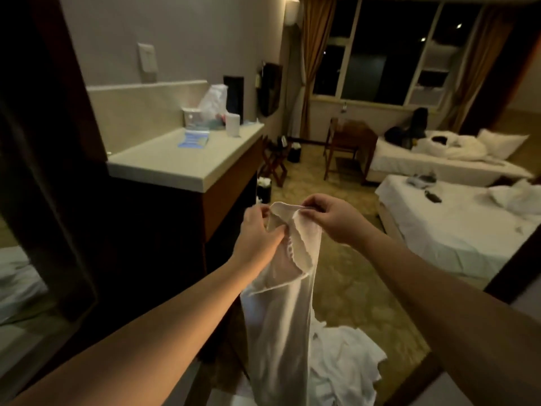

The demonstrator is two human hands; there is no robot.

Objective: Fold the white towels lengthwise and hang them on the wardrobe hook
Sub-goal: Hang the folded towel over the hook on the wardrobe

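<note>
Beside the counter [181, 168], from the head view: early in the task by the look of it, with one white towel [281, 312] held up and hanging long toward the floor, not yet folded lengthwise and not yet hung. Below the counter and nearer the camera, more white cloth [345, 356] heaped on the floor, probably further towels waiting. No wardrobe hook to be seen anywhere; only a dark panel left of the counter, too dim to read. Judged remaining: matching the top corners, doubling the towel along its length, carrying it to the hook, then the heap.

Right of the counter, both hands close together at the towel's top edge. Left hand [257, 230] curled, gripping bunched fabric. Right hand [328, 215] pinching the upper hem between thumb and fingertips, other fingers curled in
</note>
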